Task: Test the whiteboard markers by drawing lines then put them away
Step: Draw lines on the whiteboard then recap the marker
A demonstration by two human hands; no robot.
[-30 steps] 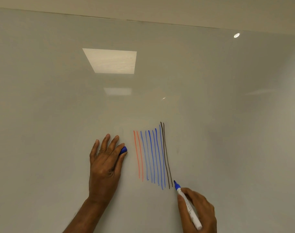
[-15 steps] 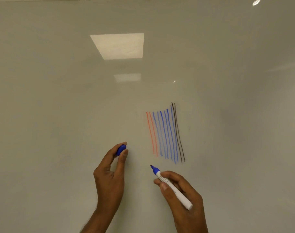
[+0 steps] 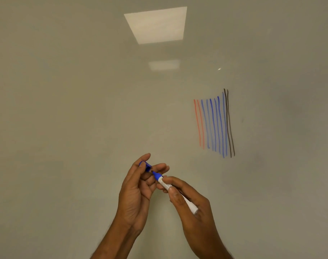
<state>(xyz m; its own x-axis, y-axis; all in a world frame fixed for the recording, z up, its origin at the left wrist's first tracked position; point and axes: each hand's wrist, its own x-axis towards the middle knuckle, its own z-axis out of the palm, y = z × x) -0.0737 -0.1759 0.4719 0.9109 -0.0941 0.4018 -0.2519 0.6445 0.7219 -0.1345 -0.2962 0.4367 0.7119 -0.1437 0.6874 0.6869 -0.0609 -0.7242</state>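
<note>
Whiteboard (image 3: 84, 109): I see a smooth, high-gloss surface, shiny enough to mirror a ceiling light panel (image 3: 156, 25) with crisp edges.
Marker (image 3: 175, 193): the barrel reads to me as smooth white plastic with a soft sheen and fine print along it. The collar at the writing end is blue plastic.
Nib (image 3: 153, 172): probably matt felt, but it is too small on my feed to be sure.
Cap (image 3: 146, 166): smooth blue plastic with a faint shine.
Lines (image 3: 213, 124): flat, matt ink on the gloss. The orange strokes look thin and streaky to me, and the black ones look denser.
</note>
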